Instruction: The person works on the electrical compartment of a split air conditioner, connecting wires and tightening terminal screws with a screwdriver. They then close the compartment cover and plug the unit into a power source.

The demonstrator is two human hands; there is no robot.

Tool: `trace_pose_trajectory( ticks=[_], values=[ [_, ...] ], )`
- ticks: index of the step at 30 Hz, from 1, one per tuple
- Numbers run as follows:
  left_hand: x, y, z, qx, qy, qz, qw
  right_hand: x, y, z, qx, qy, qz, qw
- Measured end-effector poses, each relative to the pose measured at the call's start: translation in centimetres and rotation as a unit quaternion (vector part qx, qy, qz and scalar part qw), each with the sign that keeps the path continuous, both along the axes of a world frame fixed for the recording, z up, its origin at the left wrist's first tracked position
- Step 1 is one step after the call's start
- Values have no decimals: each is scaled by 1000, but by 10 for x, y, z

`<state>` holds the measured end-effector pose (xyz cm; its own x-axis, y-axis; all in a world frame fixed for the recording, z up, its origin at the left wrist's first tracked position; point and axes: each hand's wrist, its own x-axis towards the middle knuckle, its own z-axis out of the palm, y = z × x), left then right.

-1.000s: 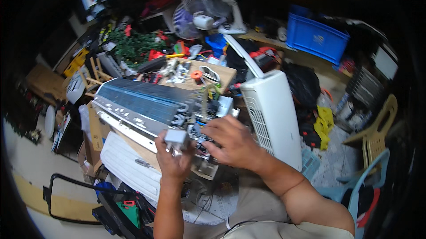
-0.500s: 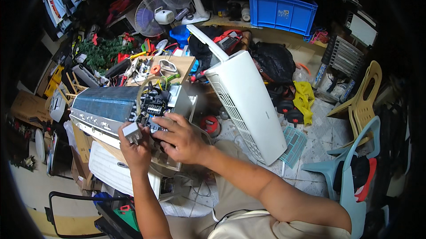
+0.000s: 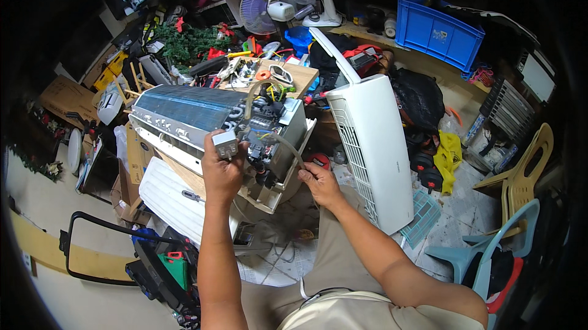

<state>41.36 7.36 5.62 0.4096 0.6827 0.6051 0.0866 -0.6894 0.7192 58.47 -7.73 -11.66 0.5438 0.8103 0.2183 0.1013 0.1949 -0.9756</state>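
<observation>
Beside the uncovered air-conditioner unit [image 3: 199, 111], your curled left hand [image 3: 222, 176] is gripping a small pale box [image 3: 225, 144]; your right hand [image 3: 322, 187] is pinching the grey cable [image 3: 289, 147], ideally without straining it.

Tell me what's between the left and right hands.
Head view: the air conditioner's exposed wiring end lies between the left hand and the right hand, with a grey cable running from it to the right hand.
</observation>
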Motion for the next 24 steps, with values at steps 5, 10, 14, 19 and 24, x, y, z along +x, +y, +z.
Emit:
trace_pose_trajectory(
  ticks=[5, 10, 14, 19, 24],
  values=[
    [0, 1, -2, -7, -5, 6, 1000, -7, -5, 19, 50, -9, -53, 997],
    [0, 4, -5, 8, -28, -27, 999, -50, -32, 41, 95, -109, -8, 989],
    [-1, 2, -2, 15, -20, -79, 997, -67, -31, 36, 89, -141, 21, 986],
    [-5, -4, 2, -35, 27, -79, 996, -35, -28, 28, 117, -200, 43, 972],
    [-4, -2, 2, -40, 22, -93, 995, -22, -23, 41, 86, -200, 66, 974]
  ],
)
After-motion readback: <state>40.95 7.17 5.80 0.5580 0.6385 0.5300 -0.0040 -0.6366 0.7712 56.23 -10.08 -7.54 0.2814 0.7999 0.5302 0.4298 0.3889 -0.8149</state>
